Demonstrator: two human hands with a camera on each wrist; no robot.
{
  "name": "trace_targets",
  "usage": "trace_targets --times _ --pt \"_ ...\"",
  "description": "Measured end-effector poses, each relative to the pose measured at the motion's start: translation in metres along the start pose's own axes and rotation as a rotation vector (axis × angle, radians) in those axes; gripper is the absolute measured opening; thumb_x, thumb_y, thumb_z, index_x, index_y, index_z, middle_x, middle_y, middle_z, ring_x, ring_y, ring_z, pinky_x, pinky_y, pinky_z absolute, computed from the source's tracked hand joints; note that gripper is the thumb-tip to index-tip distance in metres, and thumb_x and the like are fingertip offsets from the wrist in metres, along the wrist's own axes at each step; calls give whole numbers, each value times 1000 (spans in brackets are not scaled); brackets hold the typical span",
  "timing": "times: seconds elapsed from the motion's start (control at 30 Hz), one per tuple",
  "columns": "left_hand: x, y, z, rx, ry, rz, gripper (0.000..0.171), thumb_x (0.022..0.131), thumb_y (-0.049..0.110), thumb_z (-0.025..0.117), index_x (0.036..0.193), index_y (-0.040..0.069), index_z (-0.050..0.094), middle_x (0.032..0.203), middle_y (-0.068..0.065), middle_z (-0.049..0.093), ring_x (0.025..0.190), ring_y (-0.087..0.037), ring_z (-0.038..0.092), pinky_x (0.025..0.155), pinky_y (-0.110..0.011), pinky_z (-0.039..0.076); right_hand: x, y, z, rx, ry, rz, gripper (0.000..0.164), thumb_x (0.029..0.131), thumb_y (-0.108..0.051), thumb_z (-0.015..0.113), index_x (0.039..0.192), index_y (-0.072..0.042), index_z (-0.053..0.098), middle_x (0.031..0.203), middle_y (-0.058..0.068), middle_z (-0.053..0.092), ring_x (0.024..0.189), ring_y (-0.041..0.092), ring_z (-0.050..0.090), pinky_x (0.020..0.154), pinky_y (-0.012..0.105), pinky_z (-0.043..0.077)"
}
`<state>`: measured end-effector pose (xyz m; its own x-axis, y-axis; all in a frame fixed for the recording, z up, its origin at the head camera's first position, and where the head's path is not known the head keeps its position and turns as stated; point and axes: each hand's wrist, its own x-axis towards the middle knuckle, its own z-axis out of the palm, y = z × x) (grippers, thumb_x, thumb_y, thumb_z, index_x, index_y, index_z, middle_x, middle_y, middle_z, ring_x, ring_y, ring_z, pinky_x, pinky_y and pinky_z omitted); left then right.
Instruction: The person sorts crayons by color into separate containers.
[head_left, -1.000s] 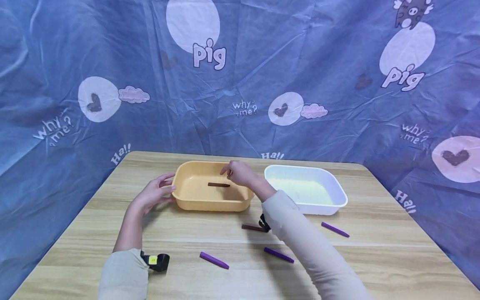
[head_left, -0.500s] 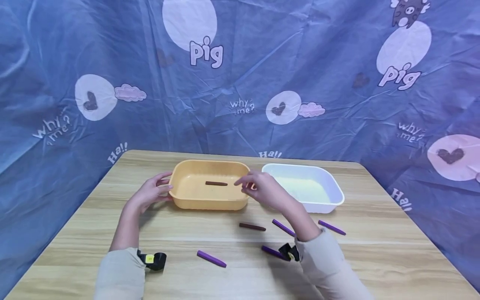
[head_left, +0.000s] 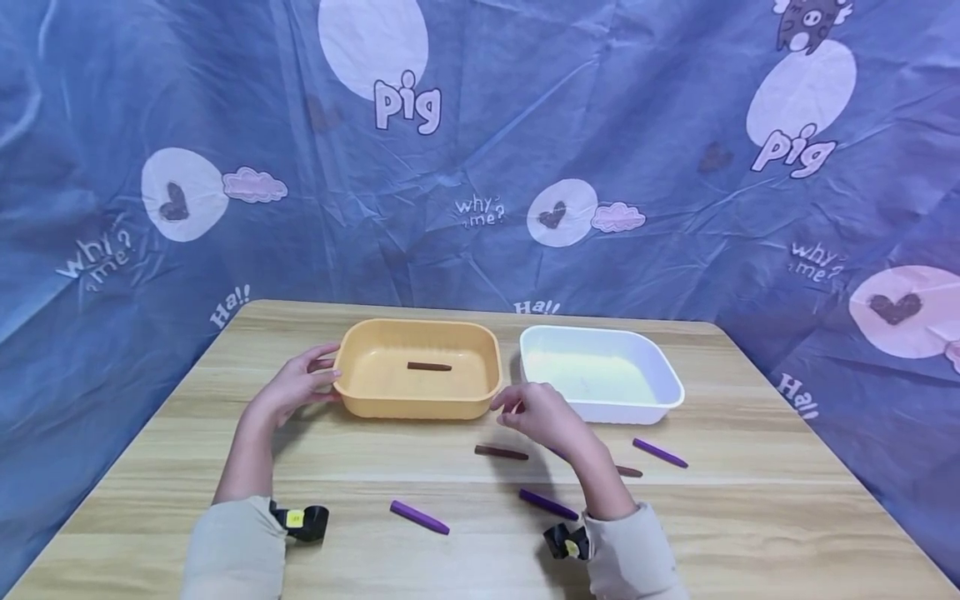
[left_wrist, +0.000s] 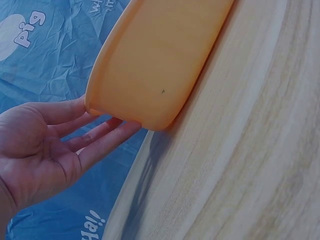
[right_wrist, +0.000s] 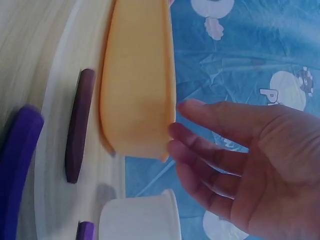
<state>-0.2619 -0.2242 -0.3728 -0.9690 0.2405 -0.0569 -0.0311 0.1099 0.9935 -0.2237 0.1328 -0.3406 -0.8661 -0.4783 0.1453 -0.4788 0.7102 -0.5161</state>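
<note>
My left hand point(head_left: 296, 383) rests with fairly straight, spread fingers against the left end of a yellow plastic tub point(head_left: 420, 408). In the left wrist view, those fingertips touch the tub's end wall and rim. One brown crayon point(head_left: 429, 367) lies inside the tub. Near the tub's front right corner hovers my right hand point(head_left: 547, 421), fingers loosely bent and holding nothing. Just below it on the table is another brown crayon point(head_left: 501, 452); the right wrist view shows this brown crayon point(right_wrist: 80, 125) beside a purple crayon point(right_wrist: 20, 165).
A white tub point(head_left: 622, 412) stands right of the yellow one. Purple crayons lie at front left point(head_left: 419, 517), front middle point(head_left: 548, 504) and right point(head_left: 660, 452). My right forearm partly hides a brown crayon point(head_left: 628, 471) and a purple crayon point(head_left: 557, 453). A blue printed cloth point(head_left: 480, 150) hangs behind.
My right hand has moved from over the yellow tub's inside, rightward past its rim and toward the front. My left hand stays at the tub's left end. The view has shifted slightly.
</note>
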Motion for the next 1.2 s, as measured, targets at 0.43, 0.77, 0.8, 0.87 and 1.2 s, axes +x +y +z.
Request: trace_targets --times 0.43,0.77,0.8,0.87,1.2 --pt "-1 -3 0 20 -7 1 61 93 -3 44 142 -9 9 137 -38 21 113 -43 44 85 -44 47 -5 21 11 50 -244 50 16 72 7 66 81 -5 68 70 -2 62 63 9 53 57 23 45" --pt "-1 -1 1 7 -10 6 60 93 -4 43 142 -9 9 137 -38 20 115 -48 40 88 -45 46 -8 28 14 100 -336 52 24 65 12 70 82 -4 65 69 0 59 63 8 52 60 23 46" --pt "-1 -1 1 6 -10 5 60 93 -4 43 142 -9 9 137 -38 20 115 -48 40 87 -45 46 -8 29 14 102 -340 42 25 64 12 70 82 -4 65 68 0 58 62 8 51 60 23 45" --pt "0 -1 1 4 -12 4 60 93 -4 43 142 -9 9 137 -38 20 115 -48 40 87 -45 46 -8 31 15 113 -347 28 26 64 13 69 81 -5 64 68 0 57 62 8 51 60 23 45" --pt "-1 0 1 6 -8 3 60 93 -4 44 142 -9 9 137 -38 21 113 -45 43 87 -45 46 -7 39 11 158 -352 -16 24 69 15 64 86 -1 67 76 4 63 71 10 57 64 21 47"
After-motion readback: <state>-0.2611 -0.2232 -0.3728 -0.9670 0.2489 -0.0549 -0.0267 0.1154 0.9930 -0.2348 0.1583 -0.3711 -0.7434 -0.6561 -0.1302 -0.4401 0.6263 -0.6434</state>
